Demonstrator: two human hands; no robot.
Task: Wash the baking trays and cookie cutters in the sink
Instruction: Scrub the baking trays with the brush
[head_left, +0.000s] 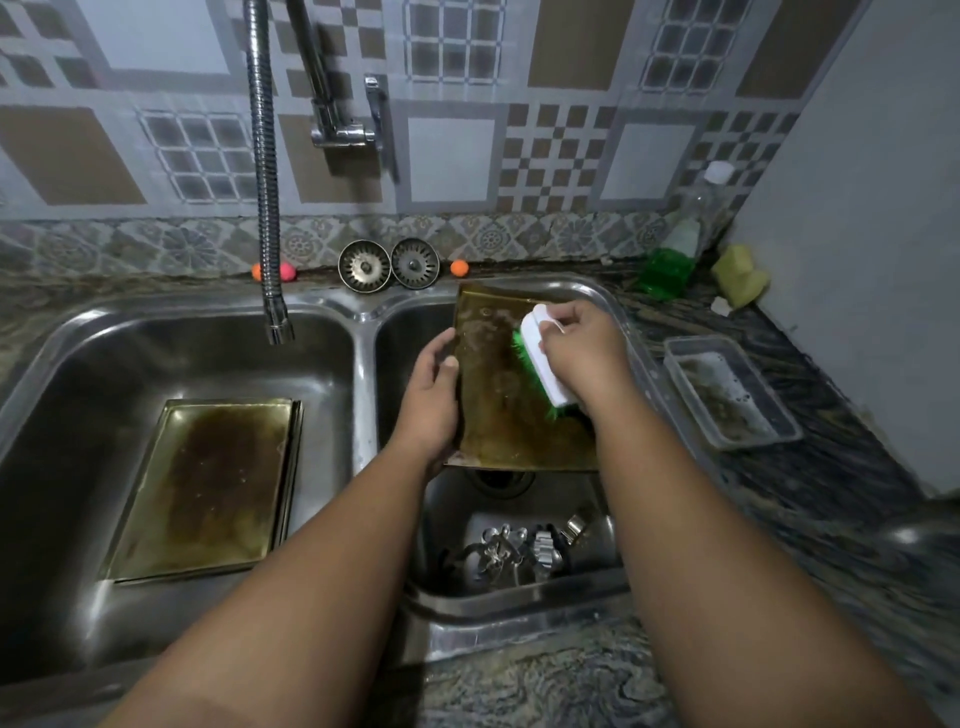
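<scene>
Over the right sink basin (582, 582) I hold a stained brown baking tray (493, 395), tilted up. My left hand (431, 400) grips its left edge. My right hand (582, 348) is closed on a white brush with green bristles (540, 358), bristles pressed against the tray's surface. Several metal cookie cutters (514, 556) lie at the bottom of the right basin, below the tray. Other stained trays (208, 488) lie stacked flat in the left basin (67, 415).
A flexible faucet hose (267, 208) hangs over the left basin. Two sink strainers (389, 264) lean on the back ledge. A green soap bottle (670, 260), a yellow sponge (740, 280) and a clear plastic tub (732, 395) sit on the counter at right.
</scene>
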